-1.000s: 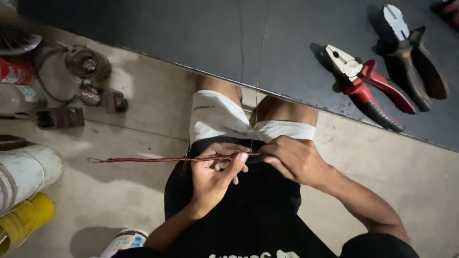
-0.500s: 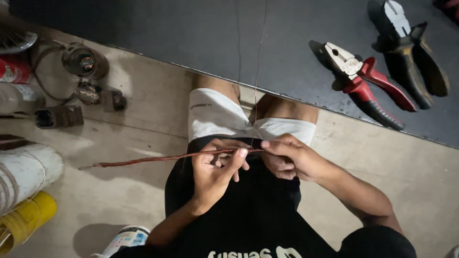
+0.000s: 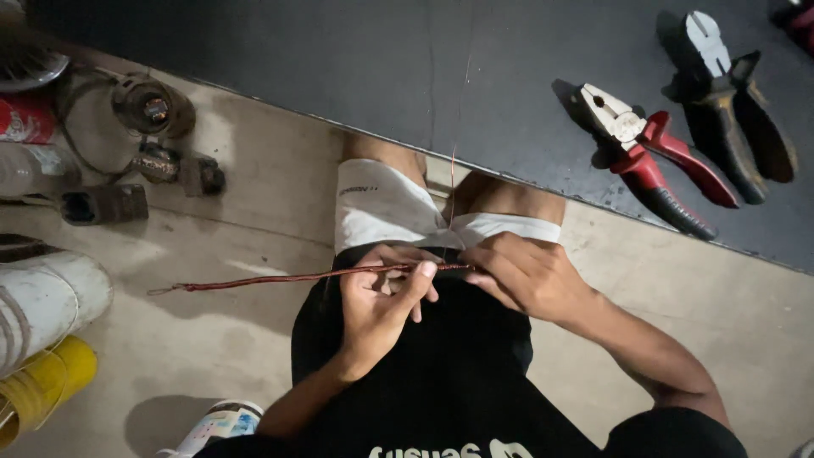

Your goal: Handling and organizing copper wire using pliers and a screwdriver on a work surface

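The left hand (image 3: 381,301) closes around a thin reddish-brown twisted wire (image 3: 280,278), thumb and fingers pinching it near its inner end. The right hand (image 3: 521,273) is closed on the same wire just beside the left, the two hands nearly touching over the person's lap. From the left hand the wire runs out roughly level to the person's left, above the pale floor (image 3: 254,356), and ends free in the air. Under the hands lie black shorts (image 3: 441,382) with white rolled cuffs (image 3: 381,203) at the knees. A very fine strand (image 3: 454,182) rises from between the hands toward the dark table (image 3: 381,68).

On the table, well apart from the hands, lie red-handled pliers (image 3: 649,161) and, beside them, darker-handled pliers (image 3: 729,93). On the floor to the left stand a white container (image 3: 47,301), a yellow container (image 3: 42,386) and some small dark metal parts (image 3: 144,144).
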